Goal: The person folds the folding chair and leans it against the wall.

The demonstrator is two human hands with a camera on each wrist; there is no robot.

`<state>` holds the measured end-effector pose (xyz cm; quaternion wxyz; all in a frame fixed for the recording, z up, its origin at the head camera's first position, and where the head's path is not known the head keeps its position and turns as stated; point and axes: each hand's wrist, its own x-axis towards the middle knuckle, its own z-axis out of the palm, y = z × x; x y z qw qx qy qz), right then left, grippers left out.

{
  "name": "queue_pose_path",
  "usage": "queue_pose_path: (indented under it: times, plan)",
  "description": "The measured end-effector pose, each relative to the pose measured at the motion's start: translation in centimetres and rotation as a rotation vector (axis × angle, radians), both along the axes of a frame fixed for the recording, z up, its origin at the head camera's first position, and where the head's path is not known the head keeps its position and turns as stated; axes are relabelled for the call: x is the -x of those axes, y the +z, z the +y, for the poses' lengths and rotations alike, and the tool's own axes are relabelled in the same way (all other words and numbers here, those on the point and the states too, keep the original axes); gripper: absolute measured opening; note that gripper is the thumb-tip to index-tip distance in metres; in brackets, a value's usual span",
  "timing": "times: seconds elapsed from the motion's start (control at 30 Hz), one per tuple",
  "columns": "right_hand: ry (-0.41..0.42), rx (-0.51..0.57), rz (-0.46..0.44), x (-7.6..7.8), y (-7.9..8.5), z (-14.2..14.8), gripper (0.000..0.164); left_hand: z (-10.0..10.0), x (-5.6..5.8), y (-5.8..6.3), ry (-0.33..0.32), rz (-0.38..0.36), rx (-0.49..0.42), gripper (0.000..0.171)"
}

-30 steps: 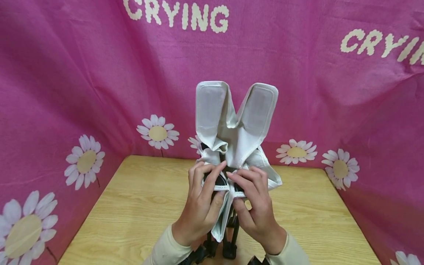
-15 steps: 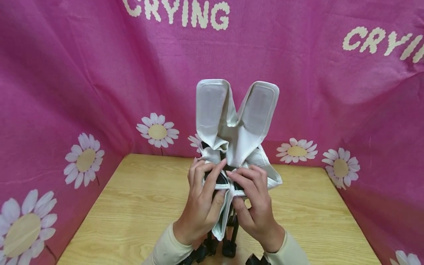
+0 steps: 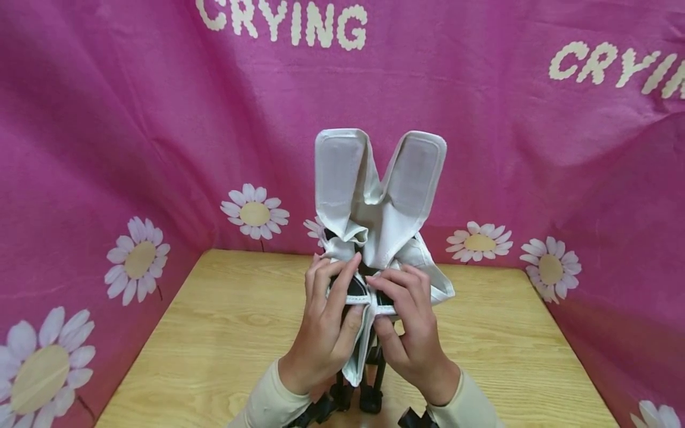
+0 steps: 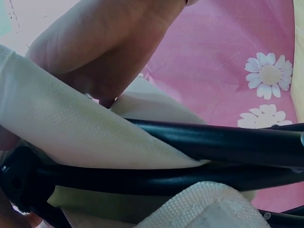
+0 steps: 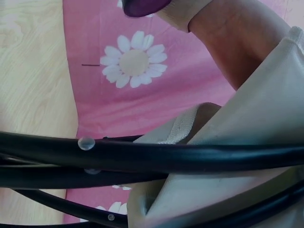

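Observation:
A folded camp chair stands upright at the middle of the table in the head view, with off-white fabric [image 3: 382,235] over a black tube frame [image 3: 380,374]. Two rounded fabric flaps rise at its far end like ears. My left hand [image 3: 323,333] grips the left near corner, thumb below the stitched edge and fingers over the top. On the right near corner, my right hand [image 3: 414,327] holds in the same way. A fold of fabric hangs between the thumbs. Black tubes [image 4: 228,142] cross the left wrist view; curved tubes [image 5: 190,157] and draped cloth fill the right one.
The wooden table [image 3: 225,333] extends to both sides of the chair. A pink curtain [image 3: 497,148] with daisies and lettering encloses the back and sides. Black straps or mounts [image 3: 321,410] sit at the wrists, close to the frame's feet.

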<state>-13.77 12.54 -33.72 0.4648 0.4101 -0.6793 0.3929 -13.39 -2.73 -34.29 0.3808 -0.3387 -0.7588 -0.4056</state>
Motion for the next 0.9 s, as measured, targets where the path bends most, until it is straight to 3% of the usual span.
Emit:
queue_pose_path:
  times: [0.3,0.6,0.9]
  plan:
    - [-0.016,0.017,0.011,-0.1,-0.3,0.0,0.039,-0.2,-0.1,-0.3,0.001,0.007,0.002,0.053]
    - [-0.011,0.025,0.031,-0.3,-0.4,0.1,0.051,-0.6,-0.3,-0.8,-0.032,0.088,-0.031,0.047]
    - [-0.011,0.064,-0.044,-1.0,-0.5,0.0,0.035,-1.2,-0.8,-1.9,-0.038,0.025,-0.022,0.043]
